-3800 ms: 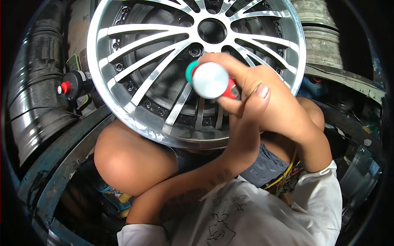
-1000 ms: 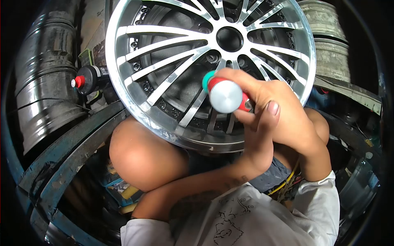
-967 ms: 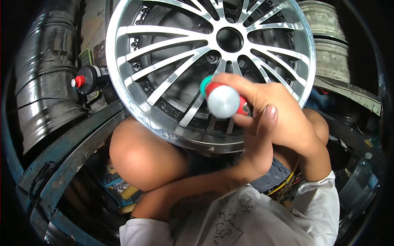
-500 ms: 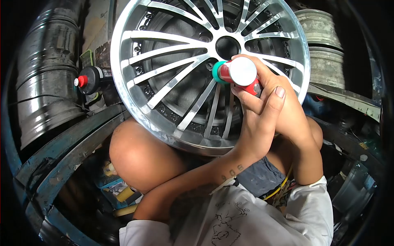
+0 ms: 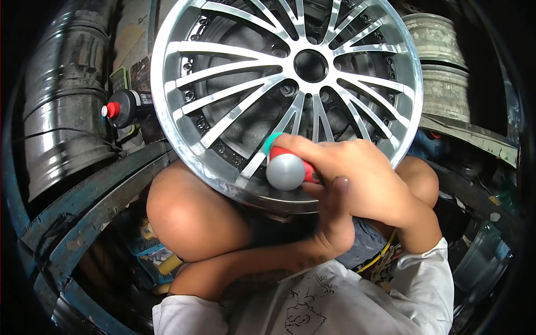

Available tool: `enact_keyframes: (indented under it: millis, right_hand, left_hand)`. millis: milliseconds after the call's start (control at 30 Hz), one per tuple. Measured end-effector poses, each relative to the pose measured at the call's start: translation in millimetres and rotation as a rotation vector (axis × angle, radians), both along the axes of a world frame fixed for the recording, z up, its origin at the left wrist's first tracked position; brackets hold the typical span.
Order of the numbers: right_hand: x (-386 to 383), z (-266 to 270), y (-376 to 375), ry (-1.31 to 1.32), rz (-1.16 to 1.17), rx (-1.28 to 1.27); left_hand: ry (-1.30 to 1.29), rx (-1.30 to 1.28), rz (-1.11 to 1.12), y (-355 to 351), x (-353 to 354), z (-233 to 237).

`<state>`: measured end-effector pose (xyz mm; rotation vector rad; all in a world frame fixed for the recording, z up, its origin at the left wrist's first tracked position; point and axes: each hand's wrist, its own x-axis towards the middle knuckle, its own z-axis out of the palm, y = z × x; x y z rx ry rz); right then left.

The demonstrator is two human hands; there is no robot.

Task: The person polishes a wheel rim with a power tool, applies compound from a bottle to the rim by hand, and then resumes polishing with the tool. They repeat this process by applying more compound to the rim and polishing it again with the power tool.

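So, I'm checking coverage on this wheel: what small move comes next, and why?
Probably slide the red spray can with the teal cap sideways along the lower rim of the silver spoked alloy wheel: right hand and left hand aim it there, and it looks scuffed.

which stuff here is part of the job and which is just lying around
In use: red spray can with green cap, held by left hand and right hand; silver multi-spoke alloy wheel.
Lying about: black can with red nozzle; stacked grey rims; dark metal drum.
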<state>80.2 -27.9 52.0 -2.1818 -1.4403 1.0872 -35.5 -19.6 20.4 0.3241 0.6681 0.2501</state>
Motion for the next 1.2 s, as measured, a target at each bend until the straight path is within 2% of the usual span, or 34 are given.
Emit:
enact_keyframes:
  millis: [133, 300, 367, 500, 667, 767, 800, 900, 967, 1000, 1033, 1133, 1200]
  right_hand:
    - [5, 12, 7, -0.004, -0.099, -0.026]
    - [2, 1, 4, 0.034, -0.053, 0.085]
    - [1, 0, 2, 0.023, -0.101, 0.105]
    - [14, -6, 3, 0.074, -0.165, 0.034]
    - [25, -15, -7, -0.002, -0.399, 0.149]
    - [29, -19, -13, -0.039, -0.335, 0.182]
    - [27, -15, -9, 0.028, -0.318, 0.148]
    - [18, -13, -5, 0.090, -0.231, -0.016]
    - [14, -9, 0, 0.122, -0.128, -0.055]
    - [12, -7, -1, 0.109, -0.083, -0.037]
    - [12, -6, -2, 0.096, -0.036, -0.019]
    - [13, -4, -4, 0.033, -0.176, -0.021]
    - [11, -11, -4, 0.032, -0.174, 0.064]
  left_hand:
    - [0.007, -0.013, 0.002, 4, 0, -3]
    - [0.012, -0.016, -0.011, 6, -1, -4]
    - [0.017, -0.011, -0.021, 7, 0, -5]
    - [0.000, 0.033, -0.060, 11, 18, -4]
    - [-0.134, 0.209, -0.146, 12, 48, -24]
    - [-0.099, 0.241, -0.122, 6, 50, -25]
    - [-0.110, 0.127, -0.171, 10, 44, -17]
    - [0.028, -0.056, -0.010, -7, 26, -14]
    - [-0.042, -0.052, -0.293, 24, 11, 13]
    - [-0.067, -0.053, -0.367, 33, 6, 21]
    - [-0.065, -0.062, -0.351, 34, 6, 20]
    - [-0.038, -0.088, -0.207, 17, 15, 10]
    - [-0.024, -0.088, -0.162, 12, 17, 5]
